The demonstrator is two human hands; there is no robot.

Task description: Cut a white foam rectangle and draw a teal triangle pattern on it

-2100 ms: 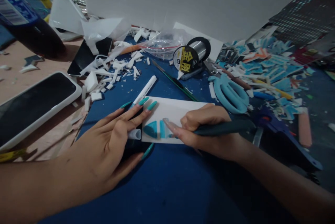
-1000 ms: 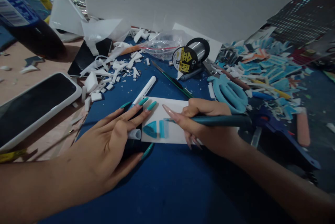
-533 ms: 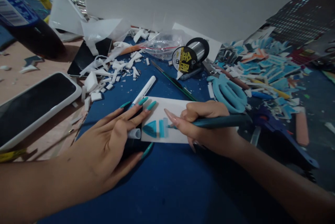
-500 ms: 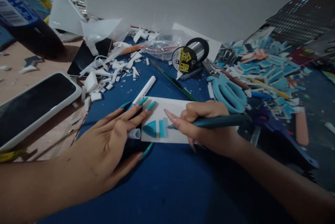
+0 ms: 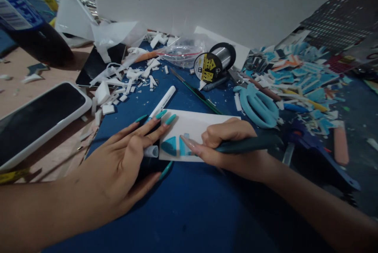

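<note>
My right hand (image 5: 230, 142) grips a dark teal marker (image 5: 251, 144) low over a white card (image 5: 195, 121); its tip is hidden behind my fingers. Blue painted shapes (image 5: 169, 146) mark the card's left part. My left hand (image 5: 126, 162) lies with fingers spread, two fingertips on the card's left edge. A white pen (image 5: 163, 101) sticks out beyond its fingers, and a pale cap (image 5: 151, 151) shows beneath the hand; whether the fingers hold either is unclear.
Light blue scissors (image 5: 256, 105), a wire spool (image 5: 214, 64) and a green-handled knife (image 5: 196, 93) lie beyond the card. White scraps (image 5: 141, 71) and blue offcuts (image 5: 307, 75) are scattered around. A phone (image 5: 44, 115) and dark bottle (image 5: 38, 40) are left, a glue gun (image 5: 319, 154) right.
My right hand has shifted slightly left and down over the blue shapes, uncovering the card's upper right corner. My left hand has stayed in place.
</note>
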